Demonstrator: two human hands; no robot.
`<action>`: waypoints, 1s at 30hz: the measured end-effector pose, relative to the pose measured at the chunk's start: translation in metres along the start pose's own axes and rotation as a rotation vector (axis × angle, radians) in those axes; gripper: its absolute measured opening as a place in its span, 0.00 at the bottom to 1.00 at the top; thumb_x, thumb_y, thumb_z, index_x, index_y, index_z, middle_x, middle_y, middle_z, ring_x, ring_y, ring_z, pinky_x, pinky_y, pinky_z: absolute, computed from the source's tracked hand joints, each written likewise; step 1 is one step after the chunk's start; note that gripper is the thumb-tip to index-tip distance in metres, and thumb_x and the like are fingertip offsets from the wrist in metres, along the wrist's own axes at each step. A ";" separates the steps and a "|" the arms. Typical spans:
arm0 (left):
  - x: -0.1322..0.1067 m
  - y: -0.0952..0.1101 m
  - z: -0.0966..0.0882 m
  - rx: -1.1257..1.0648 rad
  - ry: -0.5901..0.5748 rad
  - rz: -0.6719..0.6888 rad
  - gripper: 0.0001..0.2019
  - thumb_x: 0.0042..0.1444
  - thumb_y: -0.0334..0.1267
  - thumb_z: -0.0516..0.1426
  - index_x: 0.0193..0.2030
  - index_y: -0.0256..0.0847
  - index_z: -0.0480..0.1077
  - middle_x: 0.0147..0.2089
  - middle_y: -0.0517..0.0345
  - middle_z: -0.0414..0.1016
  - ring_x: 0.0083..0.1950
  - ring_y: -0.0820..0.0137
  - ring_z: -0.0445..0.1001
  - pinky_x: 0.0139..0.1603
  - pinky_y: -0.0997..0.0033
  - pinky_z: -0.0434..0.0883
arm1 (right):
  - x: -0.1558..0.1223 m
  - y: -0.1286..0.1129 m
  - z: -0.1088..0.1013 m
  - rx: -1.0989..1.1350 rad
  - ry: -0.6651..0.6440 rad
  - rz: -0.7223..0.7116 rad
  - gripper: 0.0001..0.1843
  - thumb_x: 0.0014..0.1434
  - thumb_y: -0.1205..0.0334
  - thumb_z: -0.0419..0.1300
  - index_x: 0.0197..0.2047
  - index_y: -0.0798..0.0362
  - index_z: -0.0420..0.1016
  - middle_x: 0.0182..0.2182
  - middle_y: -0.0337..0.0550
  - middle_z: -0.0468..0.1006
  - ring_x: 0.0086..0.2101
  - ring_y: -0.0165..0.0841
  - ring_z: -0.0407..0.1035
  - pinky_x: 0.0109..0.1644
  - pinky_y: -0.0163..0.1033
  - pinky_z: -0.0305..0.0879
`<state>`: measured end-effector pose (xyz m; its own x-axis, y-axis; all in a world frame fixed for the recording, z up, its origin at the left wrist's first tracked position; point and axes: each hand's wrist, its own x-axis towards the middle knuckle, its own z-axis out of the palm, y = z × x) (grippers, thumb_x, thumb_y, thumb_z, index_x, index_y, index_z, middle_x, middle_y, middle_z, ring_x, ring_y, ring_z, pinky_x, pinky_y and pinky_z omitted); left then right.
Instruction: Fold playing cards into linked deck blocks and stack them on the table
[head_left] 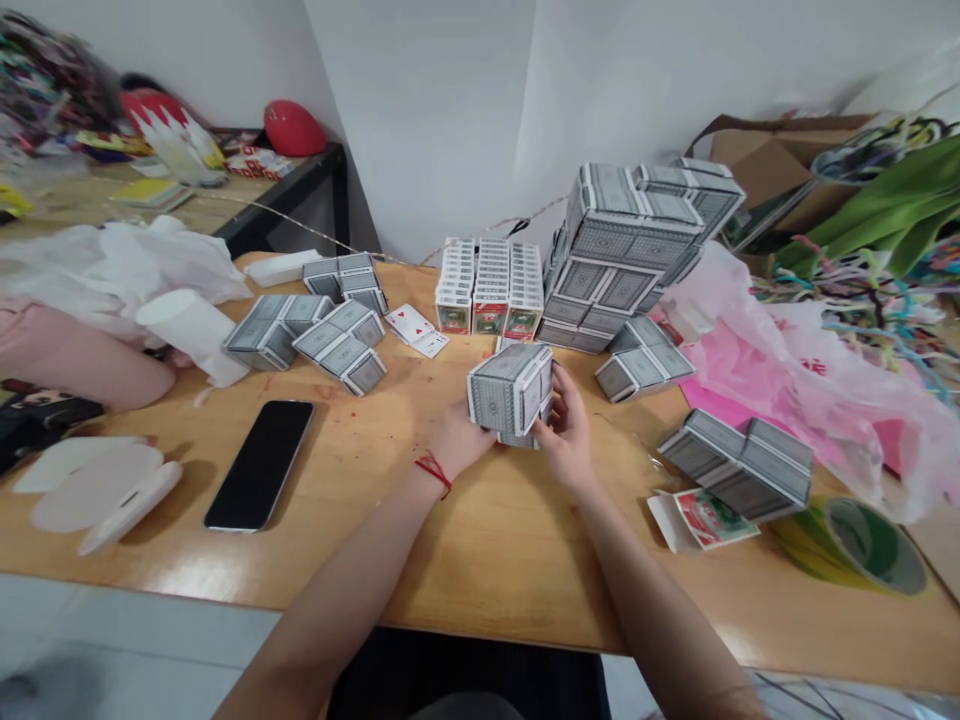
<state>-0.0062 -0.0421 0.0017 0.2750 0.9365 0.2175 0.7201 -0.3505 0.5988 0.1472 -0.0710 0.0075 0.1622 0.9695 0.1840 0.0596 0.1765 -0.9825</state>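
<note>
Grey card block clasped in both grips; left hand fingertips hidden behind it, right hand alongside.

Both hands grip a block of card packs at centre: left hand at 7 o'clock, right hand at 4. A phone lies on the counter at 9 o'clock.

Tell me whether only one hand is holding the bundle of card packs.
No, the left hand and the right hand both grip the bundle of card packs, one on each side.
</note>
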 end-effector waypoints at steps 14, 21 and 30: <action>-0.008 0.020 -0.009 -0.685 0.026 -0.132 0.14 0.52 0.35 0.53 0.46 0.38 0.64 0.46 0.52 0.73 0.43 0.71 0.73 0.40 0.73 0.73 | 0.012 0.004 -0.008 0.165 0.074 0.102 0.31 0.46 0.55 0.62 0.55 0.49 0.63 0.50 0.45 0.70 0.45 0.38 0.66 0.46 0.44 0.64; -0.002 0.014 -0.005 -0.973 -0.085 -0.214 0.22 0.51 0.30 0.53 0.53 0.37 0.53 0.54 0.44 0.65 0.50 0.69 0.70 0.43 0.70 0.72 | 0.009 0.003 -0.006 0.171 0.004 0.133 0.22 0.48 0.53 0.60 0.48 0.50 0.69 0.48 0.44 0.72 0.44 0.40 0.67 0.43 0.44 0.66; -0.011 0.022 -0.018 -0.630 -0.013 -0.147 0.12 0.52 0.34 0.53 0.44 0.39 0.60 0.43 0.52 0.72 0.43 0.70 0.73 0.37 0.73 0.73 | 0.011 0.001 -0.007 0.155 0.032 0.150 0.28 0.47 0.55 0.61 0.52 0.49 0.65 0.47 0.46 0.72 0.42 0.37 0.68 0.43 0.43 0.65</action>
<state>-0.0046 -0.0599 0.0267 0.2127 0.9728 0.0919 0.2401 -0.1432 0.9601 0.1558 -0.0609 0.0085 0.1892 0.9814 0.0335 -0.1191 0.0568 -0.9913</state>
